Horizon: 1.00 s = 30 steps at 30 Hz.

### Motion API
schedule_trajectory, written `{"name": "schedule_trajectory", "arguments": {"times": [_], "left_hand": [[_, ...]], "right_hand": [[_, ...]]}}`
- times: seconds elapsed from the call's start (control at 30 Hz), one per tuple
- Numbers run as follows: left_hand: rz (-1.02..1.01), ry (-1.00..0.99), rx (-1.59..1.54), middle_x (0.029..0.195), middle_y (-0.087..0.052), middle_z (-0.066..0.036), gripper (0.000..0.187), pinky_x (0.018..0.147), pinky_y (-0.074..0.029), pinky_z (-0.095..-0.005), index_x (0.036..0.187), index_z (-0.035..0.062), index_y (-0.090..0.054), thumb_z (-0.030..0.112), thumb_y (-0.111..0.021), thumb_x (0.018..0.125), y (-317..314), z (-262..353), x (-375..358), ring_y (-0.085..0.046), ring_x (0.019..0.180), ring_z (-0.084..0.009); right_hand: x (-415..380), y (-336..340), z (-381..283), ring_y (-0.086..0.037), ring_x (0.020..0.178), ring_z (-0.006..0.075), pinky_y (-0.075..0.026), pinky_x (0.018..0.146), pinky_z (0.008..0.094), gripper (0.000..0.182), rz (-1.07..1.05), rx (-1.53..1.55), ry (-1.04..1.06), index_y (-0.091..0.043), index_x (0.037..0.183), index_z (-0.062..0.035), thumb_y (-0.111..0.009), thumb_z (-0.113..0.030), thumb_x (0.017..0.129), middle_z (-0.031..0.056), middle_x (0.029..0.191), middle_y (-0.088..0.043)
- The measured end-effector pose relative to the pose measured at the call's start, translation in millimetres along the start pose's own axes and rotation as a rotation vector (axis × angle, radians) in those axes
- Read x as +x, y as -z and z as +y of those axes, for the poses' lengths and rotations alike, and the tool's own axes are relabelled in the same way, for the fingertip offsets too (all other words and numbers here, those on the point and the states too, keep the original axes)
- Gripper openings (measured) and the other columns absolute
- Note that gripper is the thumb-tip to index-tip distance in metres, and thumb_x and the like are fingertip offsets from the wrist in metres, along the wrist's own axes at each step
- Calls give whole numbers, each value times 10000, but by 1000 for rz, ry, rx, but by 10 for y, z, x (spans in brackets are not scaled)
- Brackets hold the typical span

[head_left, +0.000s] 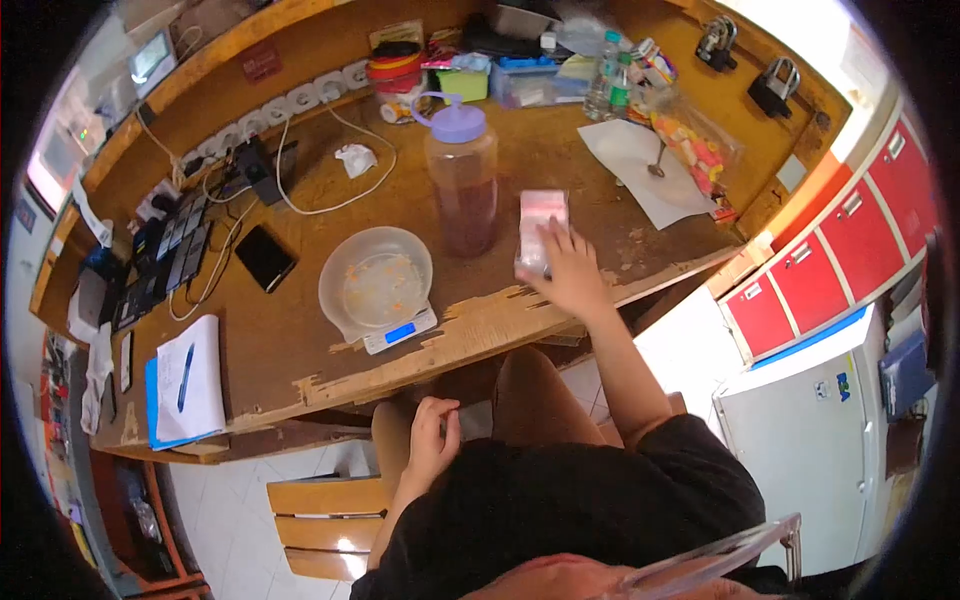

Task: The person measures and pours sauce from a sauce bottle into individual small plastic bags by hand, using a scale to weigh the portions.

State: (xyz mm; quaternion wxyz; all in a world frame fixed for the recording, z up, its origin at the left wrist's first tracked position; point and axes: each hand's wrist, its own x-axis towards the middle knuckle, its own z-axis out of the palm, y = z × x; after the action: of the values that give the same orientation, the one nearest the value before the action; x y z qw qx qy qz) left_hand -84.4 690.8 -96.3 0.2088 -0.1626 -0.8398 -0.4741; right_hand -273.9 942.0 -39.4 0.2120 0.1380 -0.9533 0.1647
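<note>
My right hand [567,268] lies with its fingers spread over the lower part of a pink and white packet [544,207] on the wooden table [480,310]. Over my lap, away from the table, my left hand [434,432] is held with its fingers curled together; whatever might be inside is hidden. Left of the packet stands a large bottle [466,190] with a purple lid and dark contents. A round translucent bowl [376,280] with small orange bits rests on a white scale [401,331] with a blue display, near the front edge.
A black phone [265,258], cables, and a notebook [190,380] with a blue pen lie to the left. White paper [640,170] with a spoon and a snack bag [690,150] are at the right. Small bottles [605,80] and boxes line the back. Red lockers [850,240] stand beyond.
</note>
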Motion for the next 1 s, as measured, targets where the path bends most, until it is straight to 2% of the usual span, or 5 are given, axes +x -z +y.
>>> {"name": "schedule_trajectory", "arguments": {"times": [0.23, 0.37, 0.43, 0.77, 1.0], "left_hand": [[-138, -131, -44, 999, -572, -169, 398, 837, -455, -402, 1096, 23, -534, 77, -726, 752, -85, 352, 385, -565, 931, -335], [18, -318, 269, 1082, -552, -166, 701, 963, -393, -458, 1243, 26, -438, 179, -806, 666, -202, 694, 734, -543, 985, -350], [81, -328, 363, 1090, -550, -161, 776, 985, -378, -468, 1269, 25, -413, 196, -824, 633, -200, 722, 764, -541, 985, -352], [-26, -46, 150, 1084, -564, -162, 892, 874, -422, -422, 1277, 15, -435, 168, -825, 489, 167, 644, 436, -545, 997, -330], [-38, -90, 300, 1115, -581, -126, 878, 890, -408, -418, 1289, 49, -456, 171, -810, 495, 287, 603, 333, -543, 1008, -325]], "right_hand": [[-824, 445, -303, -560, 1070, 319, -429, 921, 387, 392, 29, 247, 164, -609, 1169, -39, -640, -148, 794, 126, 1195, -607], [-967, 729, -559, -619, 862, 340, -491, 802, 393, 321, -51, 622, 79, -613, 1140, -56, -613, -213, 860, 140, 1017, -658], [-969, 942, -730, -638, 752, 297, -498, 716, 356, 305, -439, 899, 3, -604, 1139, -28, -573, -222, 906, 162, 899, -664], [-1055, 772, -881, -627, 803, 165, -487, 699, 269, 222, -346, 1296, 11, -624, 1069, -12, -631, -31, 848, 111, 952, -651], [-1039, 770, -996, -627, 891, 179, -514, 745, 286, 117, -243, 959, 216, -637, 944, -10, -638, -21, 828, 91, 1029, -633]]}}
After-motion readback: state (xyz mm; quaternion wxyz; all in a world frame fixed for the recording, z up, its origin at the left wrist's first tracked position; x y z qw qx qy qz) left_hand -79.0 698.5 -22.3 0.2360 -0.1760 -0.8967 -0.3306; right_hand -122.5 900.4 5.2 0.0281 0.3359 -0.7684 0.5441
